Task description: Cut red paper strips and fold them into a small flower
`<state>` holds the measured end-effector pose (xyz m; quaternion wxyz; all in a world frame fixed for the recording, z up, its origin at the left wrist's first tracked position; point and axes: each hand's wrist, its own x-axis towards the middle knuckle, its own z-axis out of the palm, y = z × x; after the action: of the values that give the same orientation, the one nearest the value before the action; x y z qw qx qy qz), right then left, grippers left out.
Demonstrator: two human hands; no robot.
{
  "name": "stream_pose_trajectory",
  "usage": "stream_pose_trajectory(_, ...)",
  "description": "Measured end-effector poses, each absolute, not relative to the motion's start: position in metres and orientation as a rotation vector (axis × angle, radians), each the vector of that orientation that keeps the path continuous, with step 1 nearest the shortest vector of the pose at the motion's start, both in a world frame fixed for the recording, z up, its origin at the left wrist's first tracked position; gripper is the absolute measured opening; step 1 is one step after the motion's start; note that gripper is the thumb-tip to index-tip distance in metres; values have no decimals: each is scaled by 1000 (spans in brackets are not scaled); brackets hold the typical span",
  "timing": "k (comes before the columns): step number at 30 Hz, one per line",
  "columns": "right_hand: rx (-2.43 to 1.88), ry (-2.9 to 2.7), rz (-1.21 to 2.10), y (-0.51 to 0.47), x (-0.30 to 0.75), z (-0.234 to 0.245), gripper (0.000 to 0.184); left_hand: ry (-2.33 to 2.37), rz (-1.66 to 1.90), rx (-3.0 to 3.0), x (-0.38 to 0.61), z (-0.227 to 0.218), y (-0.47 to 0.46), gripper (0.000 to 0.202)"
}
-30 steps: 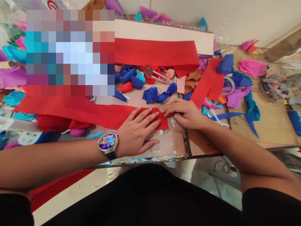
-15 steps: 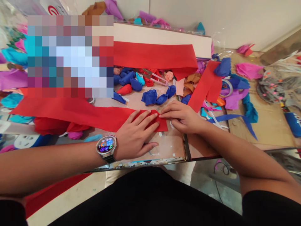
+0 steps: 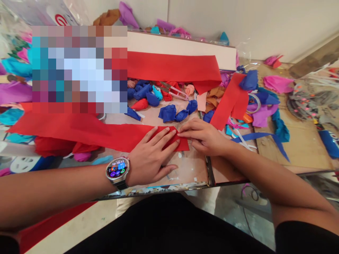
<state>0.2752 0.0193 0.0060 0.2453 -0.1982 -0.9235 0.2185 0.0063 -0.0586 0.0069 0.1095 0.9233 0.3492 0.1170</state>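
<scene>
A long red paper strip [image 3: 79,128] lies across the board in front of me, its right end folded into a point. My left hand [image 3: 152,155], with a watch on the wrist, lies flat and spread on that folded end. My right hand [image 3: 205,135] rests just to the right, its fingertips pressed on the strip's right tip.
A second wide red strip [image 3: 172,65] lies farther back against a white board [image 3: 185,44]. Crumpled blue paper balls [image 3: 169,113], scissors [image 3: 174,90], another red strip [image 3: 229,100] and many coloured paper scraps litter the surface. The board's front edge [image 3: 209,169] is close to my body.
My right hand's fingertips have slid left along the strip's tip until they meet my left fingertips. The left hand has stayed flat on the fold.
</scene>
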Motion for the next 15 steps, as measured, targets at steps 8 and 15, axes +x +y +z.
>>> stream_pose_trajectory(8, -548, -2551, 587, 19, 275, 9, 48, 1027, 335, 2707, 6, 7, -58, 72)
stream_pose_trajectory(15, -559, -2558, 597, 20, 275, 9, 49, 1033, 368, 2675, 6, 8, -58, 70)
